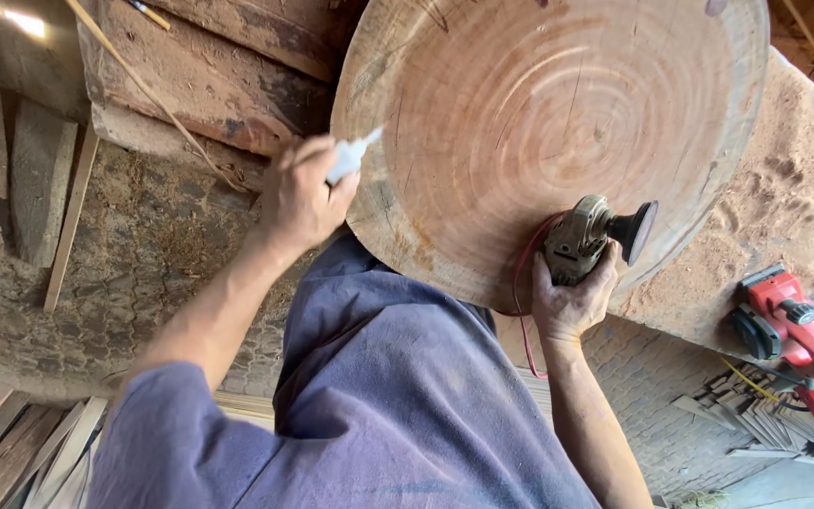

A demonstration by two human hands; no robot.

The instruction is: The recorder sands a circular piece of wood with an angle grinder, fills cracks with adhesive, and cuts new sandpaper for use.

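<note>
A large round wooden slab (558,123) with visible growth rings rests on a sawdust-covered bench. My left hand (301,196) grips a small white glue bottle (350,156), its nozzle pointing at the slab's left edge. My right hand (572,300) holds a beige angle grinder (588,238) with a black sanding disc, set against the slab's lower edge. A red cable (523,311) runs down from the grinder past my wrist. Blue sleeves cover my arms and chest.
A red power planer (793,328) lies on the bench (793,188) at the right. Rough timber beams (209,75) are stacked at the upper left. Planks and wood strips (11,443) lie on the paved floor below, with more offcuts (756,415) at the lower right.
</note>
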